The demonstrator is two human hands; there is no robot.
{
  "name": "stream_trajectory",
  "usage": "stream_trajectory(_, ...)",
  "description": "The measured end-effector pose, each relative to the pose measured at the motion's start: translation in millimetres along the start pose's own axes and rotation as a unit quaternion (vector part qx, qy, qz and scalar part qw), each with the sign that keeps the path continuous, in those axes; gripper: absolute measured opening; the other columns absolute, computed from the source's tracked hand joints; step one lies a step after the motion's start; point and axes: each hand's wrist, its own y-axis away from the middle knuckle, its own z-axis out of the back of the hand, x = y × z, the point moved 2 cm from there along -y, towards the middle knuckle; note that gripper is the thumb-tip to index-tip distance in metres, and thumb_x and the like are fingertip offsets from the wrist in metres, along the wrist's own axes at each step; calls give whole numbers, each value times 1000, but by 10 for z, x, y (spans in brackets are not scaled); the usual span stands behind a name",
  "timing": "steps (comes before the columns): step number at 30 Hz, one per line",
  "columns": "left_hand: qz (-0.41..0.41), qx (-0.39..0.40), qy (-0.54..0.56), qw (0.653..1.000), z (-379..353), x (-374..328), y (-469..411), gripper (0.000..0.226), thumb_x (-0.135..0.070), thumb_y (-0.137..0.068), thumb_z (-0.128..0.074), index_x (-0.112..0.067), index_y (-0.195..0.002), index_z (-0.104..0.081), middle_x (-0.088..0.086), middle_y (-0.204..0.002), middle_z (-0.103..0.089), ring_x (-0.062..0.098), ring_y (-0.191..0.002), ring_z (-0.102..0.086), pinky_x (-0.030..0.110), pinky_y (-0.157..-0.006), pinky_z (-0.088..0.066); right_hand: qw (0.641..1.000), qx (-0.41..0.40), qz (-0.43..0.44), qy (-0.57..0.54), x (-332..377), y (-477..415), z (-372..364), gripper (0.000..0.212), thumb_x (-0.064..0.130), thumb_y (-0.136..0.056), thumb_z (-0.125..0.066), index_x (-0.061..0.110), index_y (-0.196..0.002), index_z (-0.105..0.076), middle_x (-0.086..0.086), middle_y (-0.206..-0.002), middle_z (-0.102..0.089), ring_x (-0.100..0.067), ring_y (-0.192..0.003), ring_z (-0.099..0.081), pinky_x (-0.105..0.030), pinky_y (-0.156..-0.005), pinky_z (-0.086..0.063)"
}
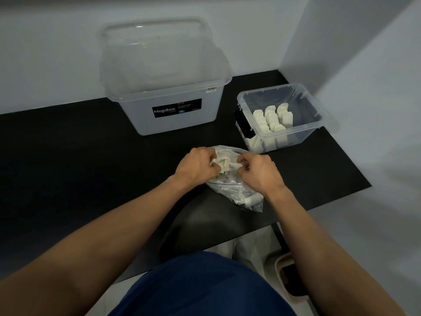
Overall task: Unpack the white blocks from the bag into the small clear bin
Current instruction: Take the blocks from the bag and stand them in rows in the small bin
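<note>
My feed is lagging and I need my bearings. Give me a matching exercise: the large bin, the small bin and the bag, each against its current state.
Things:
1. large clear bin
2. small clear bin
3. bag

States:
A. gripped by the left hand and the right hand
B. black label on its front
C. rows of white blocks inside

Pairs: 1-B; 2-C; 3-A.

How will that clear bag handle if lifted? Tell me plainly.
Probably floppy: the bag is thin, crinkled film bunched between the left hand and right hand. Likely to sag, since white blocks lie loose at its near end. Possibly slippery: the film looks glossy.
</note>
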Motion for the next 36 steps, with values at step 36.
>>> stream_trajectory(36, 150, 44, 550, 821, 309, -408, -101, 37, 7, -95, -63, -13, -127, -58, 20, -117, -65, 30, -91, -77, 27, -68, -63, 870, -39, -19, -491, -177, 47, 444, 10, 9, -91, -76, 13, -100, -74, -12, -101, -76, -31, -94, -75, -43, -82, -63)
